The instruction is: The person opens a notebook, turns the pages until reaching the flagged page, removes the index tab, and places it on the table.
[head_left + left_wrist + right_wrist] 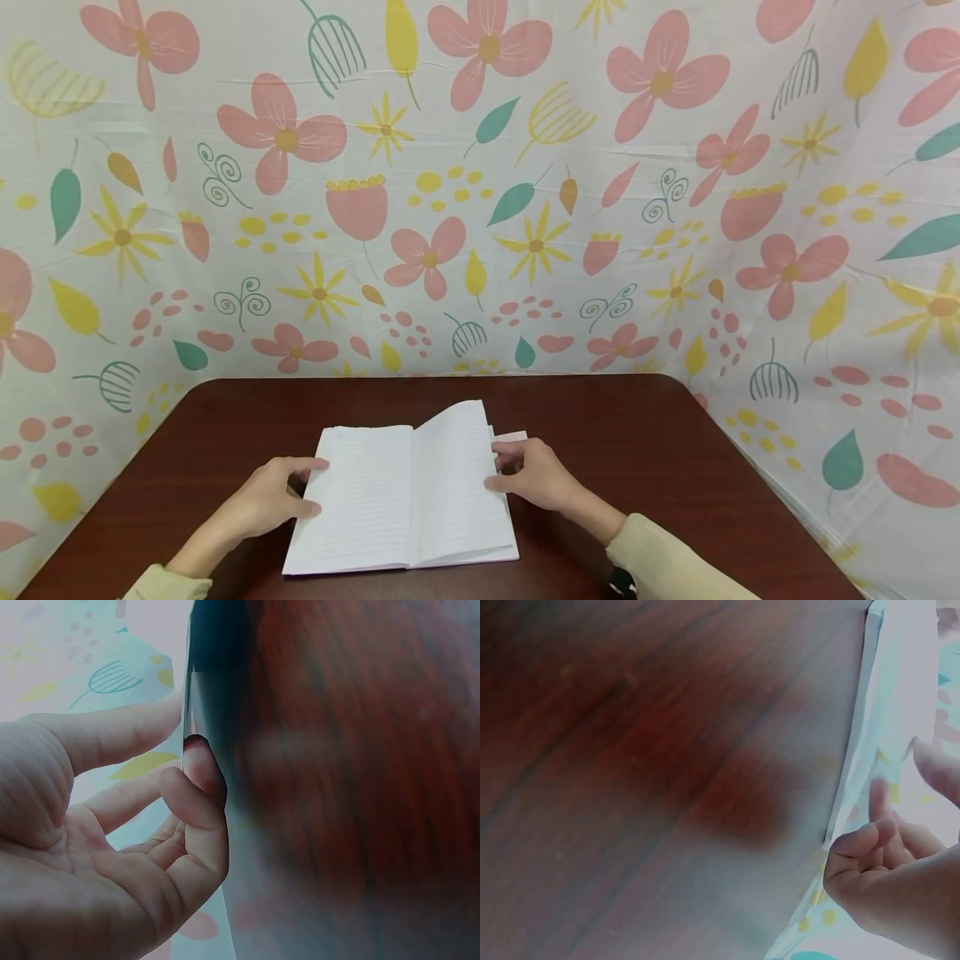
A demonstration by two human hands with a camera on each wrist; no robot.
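Note:
An open notebook point(360, 500) with lined white pages lies on the dark reddish-brown table. At its left edge my left hand point(266, 498) grips the sheets, thumb on the page; in the left wrist view the fingers point(199, 825) curl under the thin edge. Across from it, my right hand point(536, 475) pinches the outer edge of the right-hand page point(453, 492), which bows upward and peaks at its top corner. Other sheets show behind that raised page. In the right wrist view the notebook's edge point(859, 720) stands beyond the curled fingers point(855, 851).
The wooden table point(600, 433) extends around the notebook, with rounded far corners. A white cloth point(465, 333) printed with flowers and leaves hangs behind the table and along both sides. Something black point(622, 581) shows under the right sleeve.

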